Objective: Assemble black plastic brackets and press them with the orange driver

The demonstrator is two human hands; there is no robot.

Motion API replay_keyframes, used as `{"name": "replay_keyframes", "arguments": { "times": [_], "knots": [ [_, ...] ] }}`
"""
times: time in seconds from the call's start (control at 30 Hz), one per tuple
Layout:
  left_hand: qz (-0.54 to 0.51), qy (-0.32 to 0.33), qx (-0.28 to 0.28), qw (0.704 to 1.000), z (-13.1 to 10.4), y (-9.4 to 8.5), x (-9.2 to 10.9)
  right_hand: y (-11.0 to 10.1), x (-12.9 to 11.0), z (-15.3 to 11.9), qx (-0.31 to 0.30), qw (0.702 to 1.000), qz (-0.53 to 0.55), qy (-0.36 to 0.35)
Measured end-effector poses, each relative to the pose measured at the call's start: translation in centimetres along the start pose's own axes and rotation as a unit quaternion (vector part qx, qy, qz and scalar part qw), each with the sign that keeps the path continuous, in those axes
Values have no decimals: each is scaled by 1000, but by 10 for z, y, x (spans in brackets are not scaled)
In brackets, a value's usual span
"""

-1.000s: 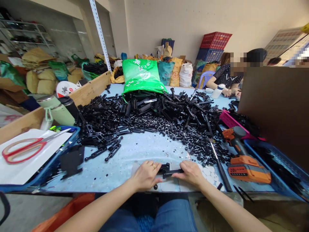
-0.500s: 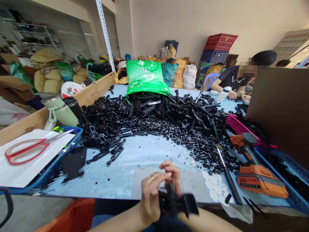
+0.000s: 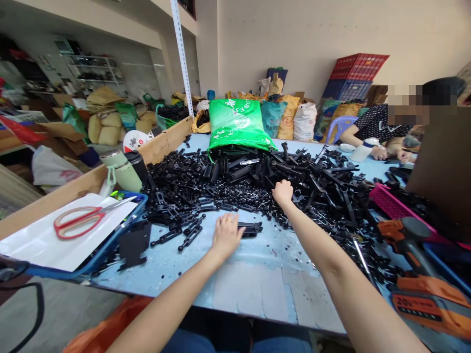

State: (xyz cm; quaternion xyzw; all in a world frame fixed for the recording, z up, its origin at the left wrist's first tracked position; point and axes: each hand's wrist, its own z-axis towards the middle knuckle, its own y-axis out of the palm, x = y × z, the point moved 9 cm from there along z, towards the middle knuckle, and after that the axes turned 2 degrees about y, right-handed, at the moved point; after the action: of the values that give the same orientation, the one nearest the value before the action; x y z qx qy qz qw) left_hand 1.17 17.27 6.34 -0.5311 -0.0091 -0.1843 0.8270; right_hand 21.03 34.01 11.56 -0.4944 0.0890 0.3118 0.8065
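My left hand (image 3: 226,236) lies palm down at the near edge of the pile, its fingers stretched out and its thumb apart. Beside the thumb, a black slotted plastic part (image 3: 252,228) lies on the blue table; I cannot tell whether the hand presses on it. Further forward, my right hand (image 3: 283,192) reaches into the heap of long black plastic parts (image 3: 305,171), its fingers curled closed. What those fingers hold is hidden among the black pieces. Small black-headed screws (image 3: 245,194) are strewn between the two hands.
A bright green sack (image 3: 237,122) stands behind the heap. At left are scissors (image 3: 79,221) on white paper over a blue basket; an orange cordless drill (image 3: 423,289), metal-shafted tool (image 3: 362,257) and pink basket (image 3: 395,211) lie right. A co-worker (image 3: 382,125) sits across the table.
Both hands were together near my body around a blurred black part. They have since parted and reached forward, the right one into the heap. The view has turned a little left.
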Motion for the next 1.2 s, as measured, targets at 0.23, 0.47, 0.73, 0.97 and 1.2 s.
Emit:
{"name": "replay_keyframes", "arguments": {
  "times": [0.23, 0.47, 0.73, 0.97, 1.2],
  "knots": [
    [172, -225, -70, 957, -76, -30, -114, 12, -40, -92, -74, 986, 149, 32],
    [-27, -152, -107, 982, -91, -21, -96, 14, -55, -219, -136, 924, 346, 82],
    [-314, -184, -65, 929, -101, -17, -32, 20, -95, -225, -234, 964, -36, -118],
    [-411, -290, -18, 864, -123, -14, -44, 30, -112, -217, -261, 952, -58, -146],
    [-452, -303, -66, 837, -127, -10, -25, 20, -114, -213, -269, 954, -72, -111]
  ]
}}
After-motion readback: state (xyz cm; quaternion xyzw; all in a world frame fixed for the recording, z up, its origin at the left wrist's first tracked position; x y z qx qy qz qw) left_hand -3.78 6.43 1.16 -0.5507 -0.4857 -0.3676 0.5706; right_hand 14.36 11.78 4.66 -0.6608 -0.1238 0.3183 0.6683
